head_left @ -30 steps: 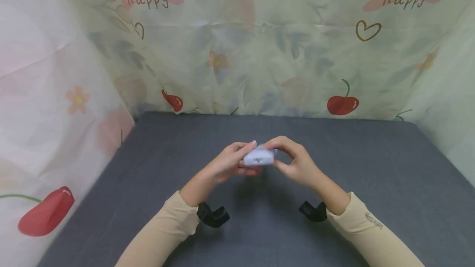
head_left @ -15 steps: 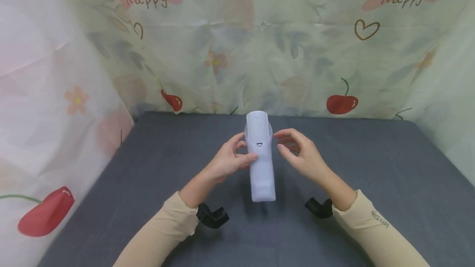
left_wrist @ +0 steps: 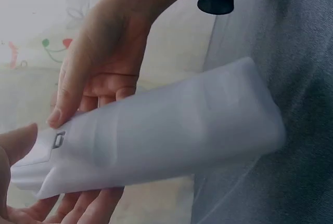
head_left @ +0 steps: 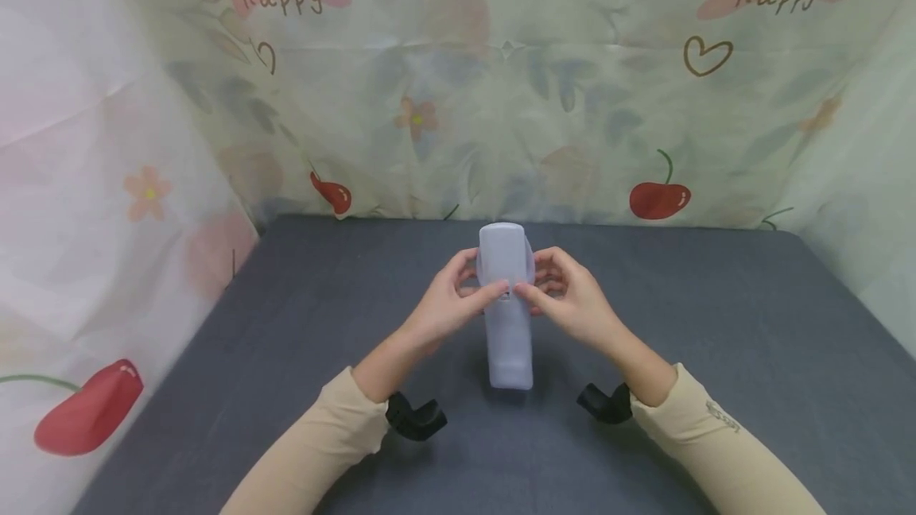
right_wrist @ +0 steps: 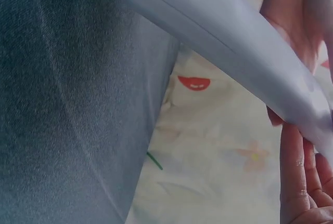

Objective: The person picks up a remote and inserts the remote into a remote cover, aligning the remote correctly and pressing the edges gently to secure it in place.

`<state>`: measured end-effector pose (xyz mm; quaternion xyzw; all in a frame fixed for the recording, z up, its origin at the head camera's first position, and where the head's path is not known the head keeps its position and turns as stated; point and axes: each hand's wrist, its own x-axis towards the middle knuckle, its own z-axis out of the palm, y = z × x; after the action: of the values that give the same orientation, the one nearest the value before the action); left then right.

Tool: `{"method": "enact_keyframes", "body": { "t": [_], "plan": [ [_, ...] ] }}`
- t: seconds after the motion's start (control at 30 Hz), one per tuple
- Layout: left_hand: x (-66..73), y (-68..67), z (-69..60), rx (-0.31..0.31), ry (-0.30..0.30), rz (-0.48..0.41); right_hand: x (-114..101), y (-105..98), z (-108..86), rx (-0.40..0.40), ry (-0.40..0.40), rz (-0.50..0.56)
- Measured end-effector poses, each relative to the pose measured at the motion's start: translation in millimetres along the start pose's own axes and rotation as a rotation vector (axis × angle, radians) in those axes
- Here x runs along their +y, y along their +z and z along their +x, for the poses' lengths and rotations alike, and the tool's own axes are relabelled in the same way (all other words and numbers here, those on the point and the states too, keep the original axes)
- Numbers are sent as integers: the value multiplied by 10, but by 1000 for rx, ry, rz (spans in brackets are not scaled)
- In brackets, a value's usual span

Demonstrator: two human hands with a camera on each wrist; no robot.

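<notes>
A long white plastic device (head_left: 510, 348), with a small latch on a cover-like panel, stands tilted above the middle of the table in the head view. A rounded, wider part shows behind its upper end. My left hand (head_left: 454, 292) grips its left side, thumb on the face beside the latch. From the other side my right hand (head_left: 572, 296) holds it, its thumb also close to the latch. In the left wrist view the latch (left_wrist: 58, 140) lies between both thumbs. The right wrist view shows the device's long side (right_wrist: 223, 37) with a seam; its far side is hidden.
A dark grey cloth-covered table (head_left: 322, 276) lies beneath the hands. Behind it hangs a printed curtain (head_left: 501, 141) with cherries and flowers. Black curved mounts sit at the left wrist (head_left: 417, 418) and right wrist (head_left: 604, 404).
The device turned from end-on to standing lengthwise, face toward the head camera. My right hand came off it, then took hold again, and both thumbs moved in by the latch.
</notes>
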<state>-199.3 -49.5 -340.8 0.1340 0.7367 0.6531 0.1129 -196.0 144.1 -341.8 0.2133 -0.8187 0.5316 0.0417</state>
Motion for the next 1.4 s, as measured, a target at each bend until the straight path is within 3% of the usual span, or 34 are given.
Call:
{"method": "enact_keyframes", "body": {
  "t": [0.13, 0.27, 0.37, 0.63, 0.8, 0.93, 1.2, 1.4],
  "plan": [
    [42, 1, 17, 80, 97, 13, -19, 21, -15, -41, -26, -12],
    [65, -5, 21, 111, 224, 46, -35, 25, -33, -73, -18, -8],
    [69, -10, 14, 118, 257, 63, -40, 19, -38, -82, -9, 6],
    [78, -14, -2, 95, 301, 82, -58, 4, -37, -105, 3, -29],
    [42, 4, -14, 78, 329, 118, -114, -8, -26, -109, -21, -241],
    [18, 21, -6, 85, 333, 111, -130, 2, -33, -43, -107, -395],
    [19, 36, 11, 81, 327, 146, -109, 70, -72, 109, -282, -560],
    [8, 41, 0, 71, 304, 166, -68, 89, -52, 124, -278, -597]
  ]
}}
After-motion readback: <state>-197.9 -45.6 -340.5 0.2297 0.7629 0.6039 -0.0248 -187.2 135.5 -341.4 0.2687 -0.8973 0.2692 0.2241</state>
